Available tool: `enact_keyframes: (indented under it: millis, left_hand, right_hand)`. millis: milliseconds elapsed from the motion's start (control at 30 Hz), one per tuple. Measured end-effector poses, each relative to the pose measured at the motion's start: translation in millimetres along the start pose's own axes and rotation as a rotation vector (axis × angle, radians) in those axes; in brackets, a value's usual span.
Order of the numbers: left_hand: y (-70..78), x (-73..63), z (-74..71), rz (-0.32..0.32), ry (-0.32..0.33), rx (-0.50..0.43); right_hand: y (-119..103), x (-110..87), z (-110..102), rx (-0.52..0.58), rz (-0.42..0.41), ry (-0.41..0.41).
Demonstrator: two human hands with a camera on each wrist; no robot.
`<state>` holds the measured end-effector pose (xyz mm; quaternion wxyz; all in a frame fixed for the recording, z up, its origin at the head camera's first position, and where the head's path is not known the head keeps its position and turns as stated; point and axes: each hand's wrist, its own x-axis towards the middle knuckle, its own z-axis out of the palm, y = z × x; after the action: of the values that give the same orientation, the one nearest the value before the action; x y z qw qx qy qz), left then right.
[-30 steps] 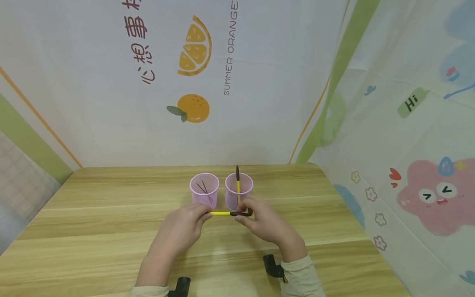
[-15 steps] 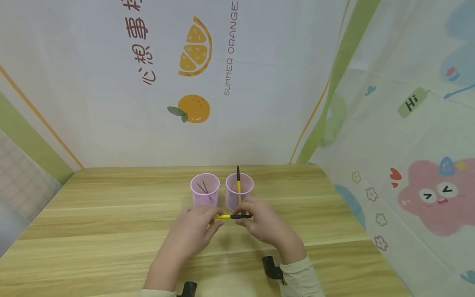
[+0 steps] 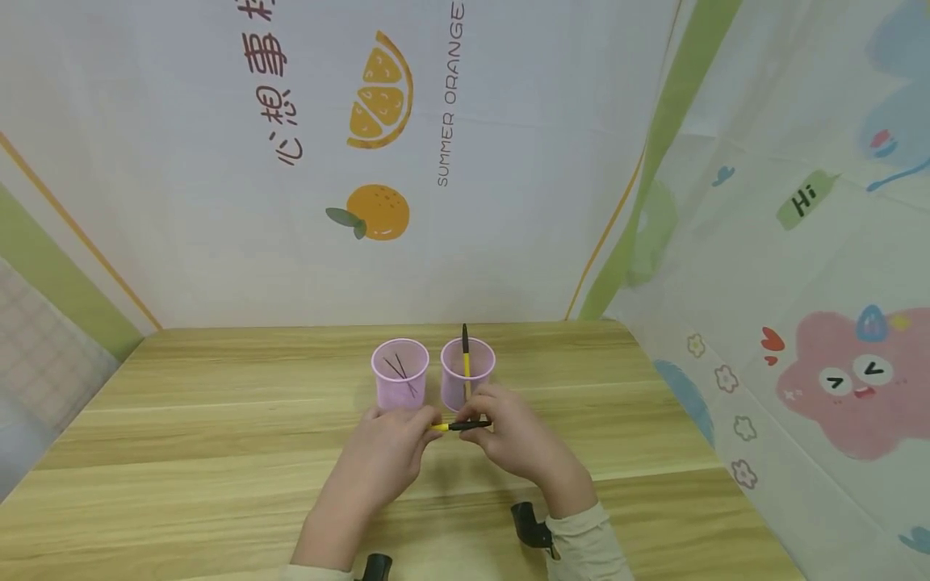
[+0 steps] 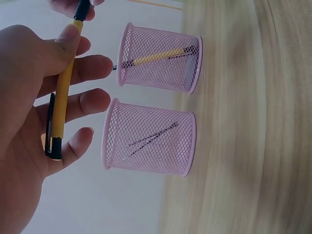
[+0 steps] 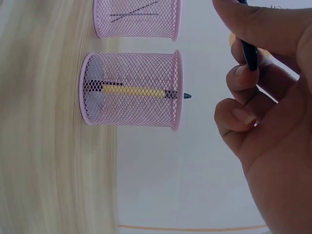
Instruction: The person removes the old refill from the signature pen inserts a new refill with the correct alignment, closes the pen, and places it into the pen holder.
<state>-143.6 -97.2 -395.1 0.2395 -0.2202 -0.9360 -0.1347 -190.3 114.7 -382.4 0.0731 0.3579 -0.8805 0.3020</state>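
Observation:
Level in front of the two cups is a pen (image 4: 62, 92) with a yellow barrel, black grip and black clip. My left hand (image 3: 385, 456) holds its yellow barrel, thumb laid along it in the left wrist view, the clip end lying across the palm side. My right hand (image 3: 517, 436) pinches the black tip end (image 5: 249, 54) between thumb and fingers. Just behind the hands stand two pink mesh cups. Two thin black sticks lean inside the left cup (image 3: 395, 395). In the right cup (image 3: 452, 393) a second yellow and black pen (image 3: 467, 363) stands tip up.
The wood-grain table (image 3: 218, 452) extends around the hands. A white printed cloth (image 3: 523, 202) hangs behind its far edge, with another patterned cloth (image 3: 734, 307) along the right. Black wrist mounts (image 3: 530, 526) show near both sleeves.
My left hand has slid right along the pen, closer to my right hand, so less yellow shows between them. The right hand stays nearly in place at the black end. The cups have not moved.

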Motion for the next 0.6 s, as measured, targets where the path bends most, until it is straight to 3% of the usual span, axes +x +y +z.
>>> enact_keyframes:
  millis: [200, 600]
  left_hand:
    - [0.5, 2.1, -1.9, -0.013, -0.009, 0.01]
    - [0.7, 6.8, -5.3, -0.069, -0.121, -0.01]
  right_hand:
    - [-0.5, 1.0, -0.7, -0.008, -0.008, 0.018]
    - [-3.0, 2.0, -1.2, -0.02, -0.035, 0.058]
